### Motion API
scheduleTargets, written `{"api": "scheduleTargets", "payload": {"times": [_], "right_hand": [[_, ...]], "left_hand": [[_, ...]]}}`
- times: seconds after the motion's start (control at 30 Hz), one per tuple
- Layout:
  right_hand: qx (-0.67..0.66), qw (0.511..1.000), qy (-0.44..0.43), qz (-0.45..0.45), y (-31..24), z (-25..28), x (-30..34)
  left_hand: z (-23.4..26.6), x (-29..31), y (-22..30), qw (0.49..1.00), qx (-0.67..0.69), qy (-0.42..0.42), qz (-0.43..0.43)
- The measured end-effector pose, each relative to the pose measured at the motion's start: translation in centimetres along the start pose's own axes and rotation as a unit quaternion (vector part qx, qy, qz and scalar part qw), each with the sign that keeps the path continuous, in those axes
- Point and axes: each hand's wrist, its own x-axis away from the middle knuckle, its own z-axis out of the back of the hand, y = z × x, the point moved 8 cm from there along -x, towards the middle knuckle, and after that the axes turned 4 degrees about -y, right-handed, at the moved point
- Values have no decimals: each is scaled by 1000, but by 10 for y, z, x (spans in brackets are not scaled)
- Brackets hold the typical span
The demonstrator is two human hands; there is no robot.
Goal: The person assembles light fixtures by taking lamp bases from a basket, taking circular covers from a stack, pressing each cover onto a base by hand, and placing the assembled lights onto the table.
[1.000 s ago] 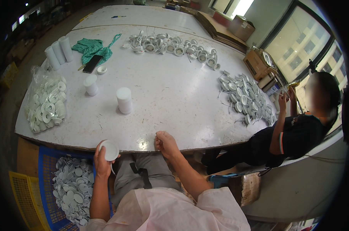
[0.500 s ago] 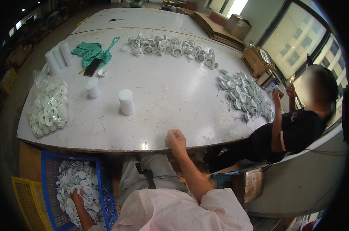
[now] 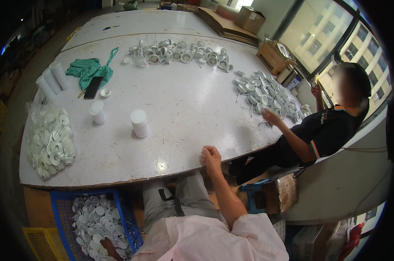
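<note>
My left hand (image 3: 110,248) is down in a blue plastic basket (image 3: 63,226), touching a heap of white round discs with thin stems (image 3: 99,220); its fingers are partly hidden and dark among them. At the table's near edge rests my right hand (image 3: 211,160), its fingers curled in and nothing visible in them. Ahead of it to the left, an upright white cylinder (image 3: 140,125), seemingly a stack of round discs, stands on the white table (image 3: 175,104). A shorter white cylinder (image 3: 97,114) stands farther left.
A clear bag of white rings (image 3: 51,145) lies at the left, near white rolls (image 3: 53,80), a green cloth (image 3: 90,71) and a phone (image 3: 93,88). White round fittings (image 3: 175,54) line the back; grey-white discs (image 3: 264,93) are heaped before a co-worker (image 3: 336,135) at right.
The view has shifted. My left hand has moved nearer the basket's front side. The co-worker's one hand has come down to the disc heap. My right hand stays curled at the table edge.
</note>
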Motion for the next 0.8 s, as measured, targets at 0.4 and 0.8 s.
{"api": "scheduleTargets", "payload": {"times": [0.4, 0.8], "right_hand": [[261, 939, 205, 92, -50, 119, -53], [504, 844, 156, 101, -88, 89, -195]], "left_hand": [[-49, 40, 79, 913, -267, -139, -275], [-61, 146, 157, 977, 83, -146, -131]]}}
